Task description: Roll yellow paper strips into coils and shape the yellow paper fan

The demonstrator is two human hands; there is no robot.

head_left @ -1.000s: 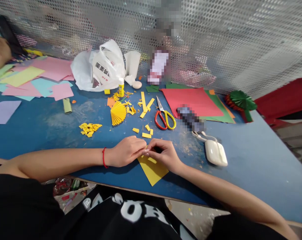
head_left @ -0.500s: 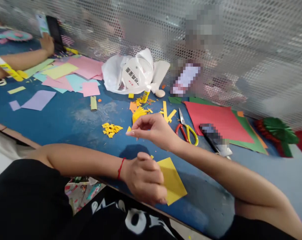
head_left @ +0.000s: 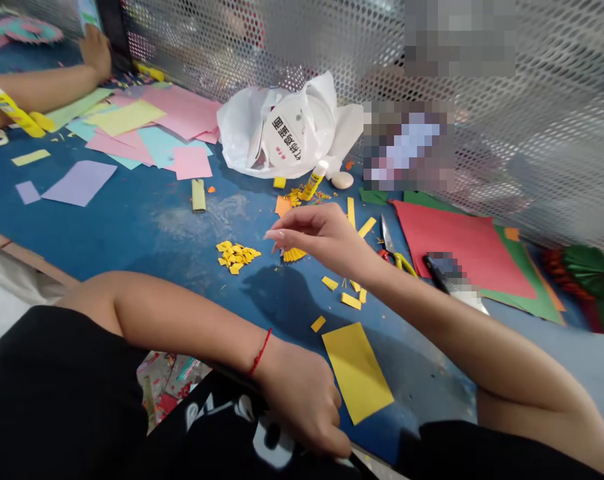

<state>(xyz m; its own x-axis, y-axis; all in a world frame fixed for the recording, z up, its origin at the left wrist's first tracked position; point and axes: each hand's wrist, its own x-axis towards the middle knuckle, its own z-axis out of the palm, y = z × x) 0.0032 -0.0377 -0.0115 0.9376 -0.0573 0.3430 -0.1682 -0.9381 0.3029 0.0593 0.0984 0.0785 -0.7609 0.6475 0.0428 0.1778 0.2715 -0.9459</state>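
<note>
My right hand [head_left: 317, 233] hovers over the table, thumb and fingertips drawn together in a loose pinch; anything between them is too small or hidden to see. Left of its fingertips lies a small pile of folded yellow paper pieces [head_left: 236, 257]. A pleated yellow paper piece [head_left: 295, 255] shows partly beneath the hand. My left hand [head_left: 302, 400], with a red string at its wrist, is curled into a fist near the table's front edge, its palm hidden. A yellow paper sheet [head_left: 358, 373] lies just right of it, with small cut yellow strips [head_left: 351, 301] beyond.
A yellow glue stick [head_left: 315, 181] stands before a white plastic bag [head_left: 282, 133]. Scissors [head_left: 388, 240], a phone [head_left: 437, 273] and red paper [head_left: 462, 247] lie to the right. Coloured sheets [head_left: 182, 113] and another person's arm [head_left: 47, 107] are at left. A perforated metal screen [head_left: 342, 40] borders the back.
My right hand has lifted away from the yellow pile, and the yellow bit near its fingertips no longer shows. My left fist has turned and moved off the yellow sheet, nearer my body.
</note>
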